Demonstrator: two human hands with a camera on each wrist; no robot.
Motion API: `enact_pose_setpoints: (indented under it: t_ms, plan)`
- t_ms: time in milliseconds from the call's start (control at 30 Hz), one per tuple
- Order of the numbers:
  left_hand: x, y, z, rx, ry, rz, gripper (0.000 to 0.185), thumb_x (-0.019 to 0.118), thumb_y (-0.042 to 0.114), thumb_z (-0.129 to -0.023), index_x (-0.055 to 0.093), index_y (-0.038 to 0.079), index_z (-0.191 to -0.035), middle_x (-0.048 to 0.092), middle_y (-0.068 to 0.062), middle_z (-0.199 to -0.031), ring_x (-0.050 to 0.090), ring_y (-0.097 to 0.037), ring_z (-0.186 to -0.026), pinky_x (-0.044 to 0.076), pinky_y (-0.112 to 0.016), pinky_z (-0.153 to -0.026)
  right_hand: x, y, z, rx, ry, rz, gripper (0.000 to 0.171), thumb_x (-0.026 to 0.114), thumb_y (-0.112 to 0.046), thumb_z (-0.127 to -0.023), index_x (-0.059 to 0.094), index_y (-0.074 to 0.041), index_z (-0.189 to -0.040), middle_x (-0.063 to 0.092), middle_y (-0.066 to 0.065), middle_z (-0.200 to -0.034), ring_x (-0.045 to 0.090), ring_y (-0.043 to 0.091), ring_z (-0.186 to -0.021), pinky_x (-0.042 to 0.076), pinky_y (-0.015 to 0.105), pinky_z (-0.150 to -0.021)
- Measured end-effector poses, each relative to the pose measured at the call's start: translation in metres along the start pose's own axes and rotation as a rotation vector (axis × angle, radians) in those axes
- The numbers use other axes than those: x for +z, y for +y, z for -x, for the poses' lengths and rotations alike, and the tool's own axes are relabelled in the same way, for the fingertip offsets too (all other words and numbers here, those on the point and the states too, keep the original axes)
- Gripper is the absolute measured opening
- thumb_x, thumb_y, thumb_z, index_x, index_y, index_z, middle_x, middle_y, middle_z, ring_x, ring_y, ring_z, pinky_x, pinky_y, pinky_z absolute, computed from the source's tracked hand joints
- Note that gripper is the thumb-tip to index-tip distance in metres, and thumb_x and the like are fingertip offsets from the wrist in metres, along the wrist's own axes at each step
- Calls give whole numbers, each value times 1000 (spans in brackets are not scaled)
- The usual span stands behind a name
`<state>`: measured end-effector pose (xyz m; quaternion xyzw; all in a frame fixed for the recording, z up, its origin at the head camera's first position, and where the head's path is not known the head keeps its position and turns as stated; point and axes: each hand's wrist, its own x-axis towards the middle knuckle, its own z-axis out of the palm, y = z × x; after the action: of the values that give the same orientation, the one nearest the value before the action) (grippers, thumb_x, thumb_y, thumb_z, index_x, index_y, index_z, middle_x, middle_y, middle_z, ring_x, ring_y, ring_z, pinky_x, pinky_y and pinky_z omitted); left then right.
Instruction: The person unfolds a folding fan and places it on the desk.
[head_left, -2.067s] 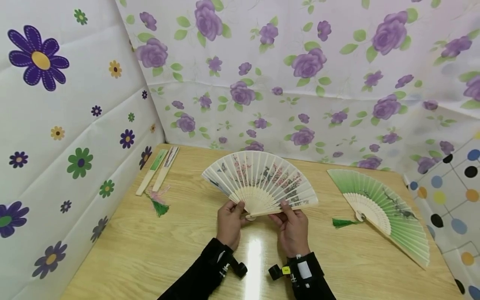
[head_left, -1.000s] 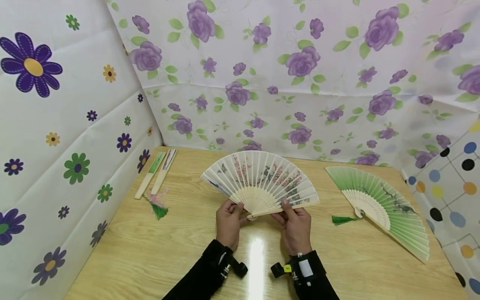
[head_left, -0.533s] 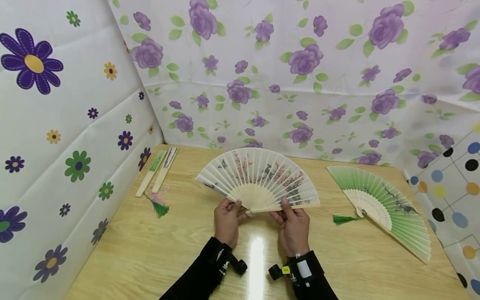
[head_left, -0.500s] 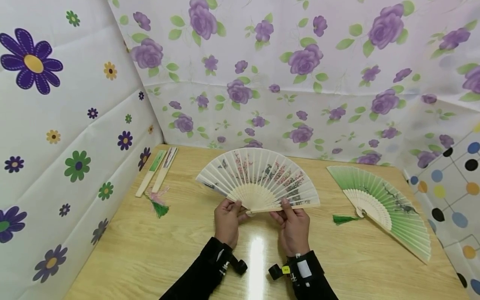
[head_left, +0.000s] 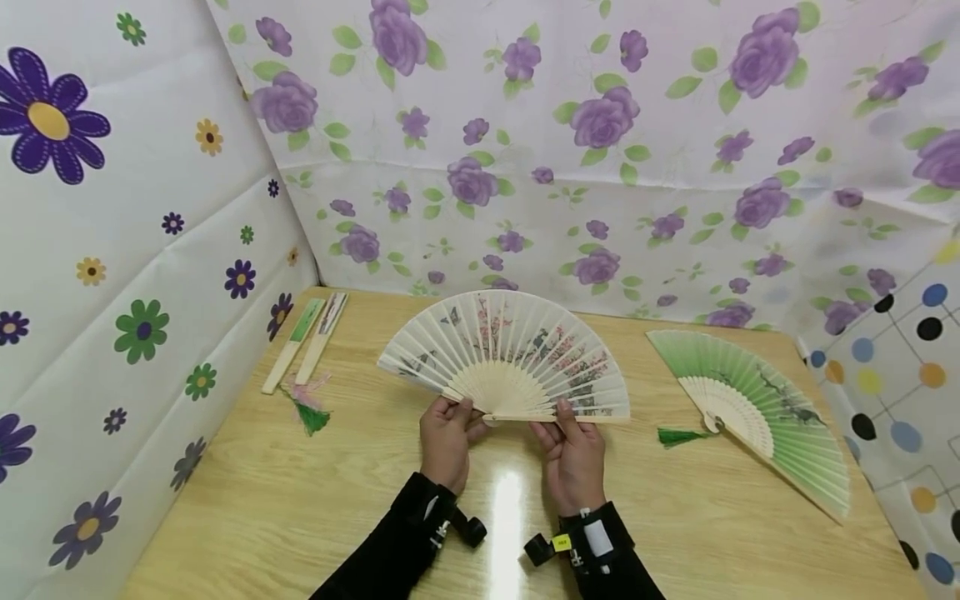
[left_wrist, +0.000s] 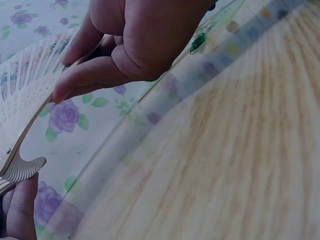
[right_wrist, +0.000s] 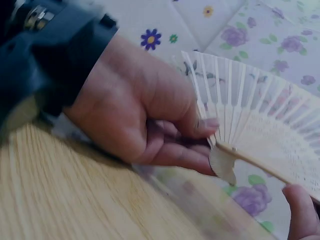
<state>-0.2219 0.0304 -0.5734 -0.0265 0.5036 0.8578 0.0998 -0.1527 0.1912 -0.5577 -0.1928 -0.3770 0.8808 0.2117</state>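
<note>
A white folding fan (head_left: pixel 525 350) with pink blossoms and pale ribs is spread wide above the table, pivot toward the person. My left hand (head_left: pixel 446 442) pinches its left outer rib near the pivot, thumb on top. My right hand (head_left: pixel 576 462) grips the right outer rib farther along, thumb over it and fingers below. In the left wrist view the right hand (left_wrist: pixel 135 45) holds the outer rib, and the left thumb (left_wrist: pixel 22 205) sits under the curved rib ends. The right wrist view shows the left hand (right_wrist: pixel 145 110) at the ribs (right_wrist: pixel 270 135) beside the pivot.
On the right lies a spread green fan (head_left: pixel 780 425) with a green tassel (head_left: pixel 681 436). Two folded fans, a green one (head_left: pixel 294 346) and a white one (head_left: pixel 322 337), lie at the back left with tassels (head_left: pixel 310 415). Patterned cloth (head_left: pixel 465 125) walls the wooden table (head_left: pixel 262 517).
The white fan has spread a little wider: its left edge has moved left and its right edge has dropped slightly. Both hands keep their hold. The head view has shifted slightly.
</note>
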Motion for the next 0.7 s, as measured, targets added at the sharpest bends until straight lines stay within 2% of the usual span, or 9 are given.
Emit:
enact_pose_setpoints:
  t_ms: [133, 333, 400, 533, 700]
  plan:
    - [-2, 1, 0, -6, -8, 4, 29, 60, 2, -117, 66, -12, -142, 82, -2, -99, 82, -12, -92, 72, -28, -83, 1, 1, 1, -28, -17, 39, 19, 67, -19, -117, 82, -7, -116, 80, 2, -112, 85, 13, -85, 71, 28, -90]
    - [0, 1, -1, 3, -7, 12, 28, 60, 2, -117, 66, -12, -141, 82, -4, -100, 83, -13, -92, 73, -29, -84, 5, -3, 0, -70, -21, 61, 21, 68, -19, -117, 83, -5, -111, 78, 2, -107, 83, 12, -85, 71, 28, -88]
    - [2, 1, -4, -1, -7, 29, 28, 59, 0, -117, 65, -13, -141, 82, -4, -101, 83, -14, -93, 73, -31, -87, 6, -4, 0, -83, -20, 42, 22, 67, -20, -117, 82, -4, -118, 81, 3, -111, 85, 13, -91, 71, 29, -90]
    - [4, 0, -9, -13, -20, 52, 30, 57, 0, -118, 63, -13, -144, 80, -5, -102, 82, -15, -95, 73, -32, -91, 8, -2, 3, -66, -17, -29, 30, 61, -24, -119, 73, -8, -142, 85, 4, -126, 87, 15, -106, 68, 29, -98]
    - [1, -2, -9, -45, -19, 55, 31, 55, 1, -119, 63, -13, -145, 76, -4, -97, 79, -13, -92, 73, -31, -89, 9, 3, 7, -51, 27, -52, 34, 59, -24, -120, 70, -3, -144, 86, 7, -124, 87, 16, -106, 67, 29, -98]
